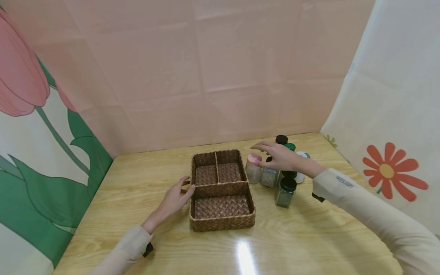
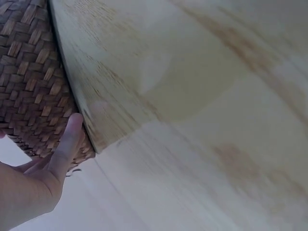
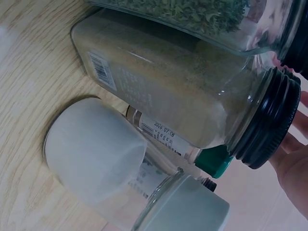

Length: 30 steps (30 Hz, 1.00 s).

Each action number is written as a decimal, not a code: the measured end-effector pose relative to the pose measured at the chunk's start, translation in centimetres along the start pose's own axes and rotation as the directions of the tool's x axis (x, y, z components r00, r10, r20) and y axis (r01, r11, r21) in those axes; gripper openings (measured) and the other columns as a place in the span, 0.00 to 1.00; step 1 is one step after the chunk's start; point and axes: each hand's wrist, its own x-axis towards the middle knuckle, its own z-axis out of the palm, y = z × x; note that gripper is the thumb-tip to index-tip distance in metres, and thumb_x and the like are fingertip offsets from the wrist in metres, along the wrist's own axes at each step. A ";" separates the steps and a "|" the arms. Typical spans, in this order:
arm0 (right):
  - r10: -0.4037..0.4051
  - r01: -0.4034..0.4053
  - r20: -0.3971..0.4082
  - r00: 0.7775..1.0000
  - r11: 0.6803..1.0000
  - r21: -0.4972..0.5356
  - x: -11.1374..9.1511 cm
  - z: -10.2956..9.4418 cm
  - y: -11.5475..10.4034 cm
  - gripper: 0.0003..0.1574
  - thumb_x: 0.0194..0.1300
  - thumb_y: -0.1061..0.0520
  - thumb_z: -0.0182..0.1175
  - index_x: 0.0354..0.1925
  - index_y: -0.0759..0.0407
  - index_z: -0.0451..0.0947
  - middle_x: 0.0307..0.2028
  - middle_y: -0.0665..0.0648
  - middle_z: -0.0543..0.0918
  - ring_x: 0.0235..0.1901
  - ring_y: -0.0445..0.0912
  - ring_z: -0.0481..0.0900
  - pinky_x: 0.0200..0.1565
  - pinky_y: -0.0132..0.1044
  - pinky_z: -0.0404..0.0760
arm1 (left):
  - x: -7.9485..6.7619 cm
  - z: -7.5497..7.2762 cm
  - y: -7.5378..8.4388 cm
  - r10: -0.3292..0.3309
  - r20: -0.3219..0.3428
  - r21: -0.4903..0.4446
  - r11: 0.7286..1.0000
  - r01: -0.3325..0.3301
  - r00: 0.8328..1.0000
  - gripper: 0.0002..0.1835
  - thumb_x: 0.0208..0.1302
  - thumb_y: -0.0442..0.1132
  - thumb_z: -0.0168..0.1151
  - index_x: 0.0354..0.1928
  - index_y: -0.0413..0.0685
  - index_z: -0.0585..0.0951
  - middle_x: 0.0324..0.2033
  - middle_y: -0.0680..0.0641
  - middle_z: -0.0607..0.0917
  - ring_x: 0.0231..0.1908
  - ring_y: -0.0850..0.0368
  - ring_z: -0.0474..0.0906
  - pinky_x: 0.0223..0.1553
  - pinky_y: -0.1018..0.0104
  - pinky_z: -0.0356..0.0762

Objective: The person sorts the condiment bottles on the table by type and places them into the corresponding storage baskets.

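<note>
A brown woven basket (image 1: 220, 187) with three compartments sits mid-table. My left hand (image 1: 177, 196) is at its left side, thumb at the rim; in the left wrist view a straight finger (image 2: 67, 144) rests along the woven wall. Over the group of jars to the right, my right hand (image 1: 280, 157) reaches with thumb and fingers spread apart above a pink-topped clear jar (image 1: 253, 173), thumb close to the top. Part of that hand shows behind a black-lidded jar of tan powder (image 3: 159, 82) in the right wrist view.
A black-lidded jar of green flakes (image 1: 285, 194) stands nearest me on the right. Behind it are a jar of pale contents (image 1: 269, 177), a green-capped bottle (image 1: 290, 146), another black lid (image 1: 281, 139) and a white-topped container (image 1: 302, 154). A pink sheet (image 1: 165, 76) hangs behind the table.
</note>
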 end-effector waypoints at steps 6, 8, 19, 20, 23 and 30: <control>-0.019 0.019 0.002 1.000 1.000 0.001 0.4 0.1 0.3 0.40 0.69 0.41 0.61 0.72 0.55 0.65 0.65 0.60 0.71 0.48 0.54 0.81 0.43 0.50 0.80 | 0.2 0.3 -0.2 -0.015 0.012 -0.061 0.998 0.016 1.000 0.38 0.73 0.58 0.52 0.73 0.38 0.62 0.62 0.34 0.74 0.48 0.43 0.82 0.36 0.60 0.83; -0.020 0.020 0.007 1.000 1.000 0.005 0.5 0.2 0.4 0.40 0.69 0.41 0.61 0.72 0.55 0.65 0.65 0.60 0.71 0.44 0.53 0.82 0.42 0.49 0.80 | 0.2 0.3 -0.3 -0.025 0.018 -0.077 0.997 0.026 1.000 0.38 0.73 0.58 0.52 0.73 0.38 0.62 0.62 0.35 0.74 0.47 0.45 0.82 0.36 0.61 0.83; 0.014 -0.014 0.053 0.999 1.000 0.006 0.6 0.7 0.7 0.42 0.68 0.36 0.59 0.73 0.51 0.64 0.67 0.58 0.69 0.46 0.52 0.82 0.49 0.59 0.75 | 0.2 0.7 -0.6 -0.019 0.022 -0.094 0.995 0.021 1.000 0.38 0.74 0.59 0.51 0.73 0.40 0.62 0.62 0.34 0.74 0.50 0.43 0.81 0.40 0.58 0.83; 0.015 -0.015 0.057 0.998 1.000 0.003 0.6 0.7 0.7 0.42 0.69 0.36 0.59 0.73 0.51 0.64 0.67 0.58 0.69 0.46 0.52 0.82 0.50 0.62 0.73 | 0.2 0.7 -0.6 -0.025 0.024 -0.094 0.995 0.027 0.999 0.39 0.73 0.61 0.50 0.74 0.40 0.62 0.62 0.34 0.74 0.50 0.43 0.81 0.40 0.58 0.83; 0.016 -0.016 0.073 0.997 1.000 0.010 0.7 0.8 0.6 0.42 0.68 0.36 0.59 0.72 0.52 0.65 0.67 0.58 0.69 0.45 0.50 0.82 0.53 0.65 0.70 | 0.1 0.8 -0.5 -0.024 0.022 -0.101 0.995 0.026 0.999 0.39 0.73 0.61 0.50 0.74 0.40 0.62 0.62 0.33 0.74 0.50 0.42 0.81 0.40 0.58 0.83; 0.012 -0.014 0.093 0.996 1.000 0.019 0.8 0.7 0.3 0.38 0.68 0.38 0.60 0.70 0.52 0.68 0.66 0.57 0.70 0.49 0.48 0.80 0.58 0.71 0.60 | 0.1 0.8 -0.4 -0.029 0.028 -0.129 0.991 0.032 0.999 0.36 0.75 0.55 0.51 0.74 0.39 0.61 0.63 0.32 0.73 0.49 0.42 0.81 0.39 0.59 0.83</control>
